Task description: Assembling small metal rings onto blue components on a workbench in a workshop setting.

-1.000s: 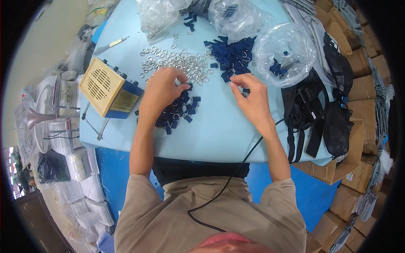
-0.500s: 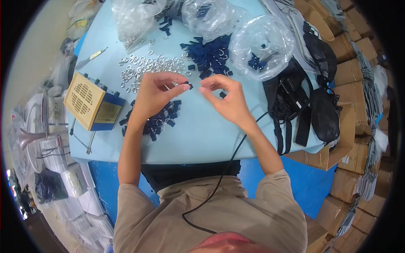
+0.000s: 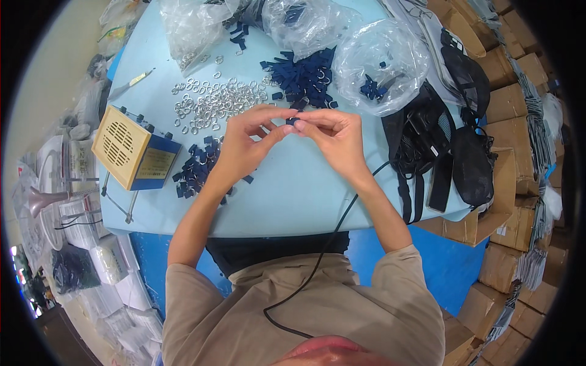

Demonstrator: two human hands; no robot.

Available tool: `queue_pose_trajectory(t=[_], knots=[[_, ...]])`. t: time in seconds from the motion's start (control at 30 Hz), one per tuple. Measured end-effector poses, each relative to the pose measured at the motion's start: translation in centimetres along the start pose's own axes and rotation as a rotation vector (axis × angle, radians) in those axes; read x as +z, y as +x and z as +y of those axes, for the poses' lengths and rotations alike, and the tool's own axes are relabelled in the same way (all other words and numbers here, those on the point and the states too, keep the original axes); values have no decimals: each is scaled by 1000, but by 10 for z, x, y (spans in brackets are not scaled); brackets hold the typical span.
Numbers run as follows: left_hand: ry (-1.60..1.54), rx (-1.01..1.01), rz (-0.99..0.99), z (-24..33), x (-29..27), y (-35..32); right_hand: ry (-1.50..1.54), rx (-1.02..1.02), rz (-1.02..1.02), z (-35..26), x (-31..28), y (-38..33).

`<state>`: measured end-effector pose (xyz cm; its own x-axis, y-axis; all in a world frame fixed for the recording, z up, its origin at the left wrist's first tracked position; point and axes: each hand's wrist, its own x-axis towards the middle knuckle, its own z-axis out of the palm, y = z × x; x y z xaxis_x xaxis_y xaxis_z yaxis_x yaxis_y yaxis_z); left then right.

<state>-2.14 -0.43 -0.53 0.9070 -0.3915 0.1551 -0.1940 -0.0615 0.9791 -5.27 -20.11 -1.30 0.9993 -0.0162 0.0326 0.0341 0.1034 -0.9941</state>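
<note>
Above tabletop [image 3: 293,201], small navy tab [image 3: 292,121]

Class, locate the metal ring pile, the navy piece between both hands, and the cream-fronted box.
Metal ring pile [image 3: 227,99], head view: its middle.
Navy piece [image 3: 292,121], head view: its exposed side.
Cream-fronted box [image 3: 118,147], head view: its slotted front.

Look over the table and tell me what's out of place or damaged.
No damage stands out. Slightly odd: a few stray rings lie near the upper-left bag, and one lone tab sits right of the ring pile, apart from the tab heap.
</note>
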Motion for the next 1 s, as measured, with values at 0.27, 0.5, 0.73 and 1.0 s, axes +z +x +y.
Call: queue_pose_trajectory(t=[0.27,0.5,0.73,1.0], knots=[[116,55,8,-2,-4,0,-285,-324,87,7,9,-5],[267,206,61,-2,3,-1,-291,-297,97,4,8,-6],[320,115,31,4,-4,-3,-208,-241,43,7,8,-4],[176,56,-15,-10,-7,0,-77,-85,17,-1,0,2]])
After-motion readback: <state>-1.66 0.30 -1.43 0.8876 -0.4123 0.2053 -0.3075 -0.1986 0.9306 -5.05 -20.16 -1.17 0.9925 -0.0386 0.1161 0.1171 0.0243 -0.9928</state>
